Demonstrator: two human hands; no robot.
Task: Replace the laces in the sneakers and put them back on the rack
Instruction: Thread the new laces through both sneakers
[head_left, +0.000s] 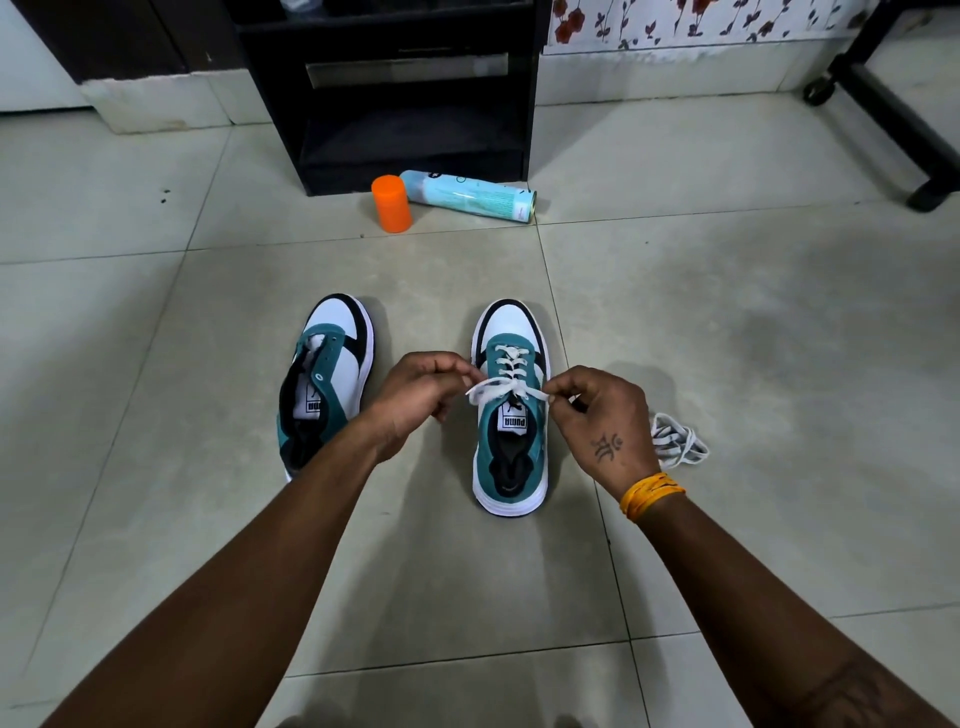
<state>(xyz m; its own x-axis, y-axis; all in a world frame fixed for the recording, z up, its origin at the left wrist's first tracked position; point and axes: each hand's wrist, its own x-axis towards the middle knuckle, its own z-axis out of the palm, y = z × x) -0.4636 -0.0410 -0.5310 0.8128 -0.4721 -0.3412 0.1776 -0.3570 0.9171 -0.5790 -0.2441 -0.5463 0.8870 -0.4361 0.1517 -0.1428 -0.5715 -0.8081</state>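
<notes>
Two teal, white and black sneakers stand on the tiled floor, toes pointing away from me. The right sneaker (511, 457) carries a white lace (511, 364) threaded through its eyelets. My left hand (415, 397) pinches the lace's left end and my right hand (597, 421) pinches its right end, both pulled out sideways just above the tongue. The left sneaker (332, 364) has no lace, and my left forearm covers its heel. A loose bundle of white lace (675, 441) lies on the floor beside my right hand.
A black shoe rack (410, 98) stands against the wall ahead. In front of it lie a light blue spray can (467, 196) on its side and its orange cap (392, 202), upright. A black wheeled frame (883, 104) is at the far right.
</notes>
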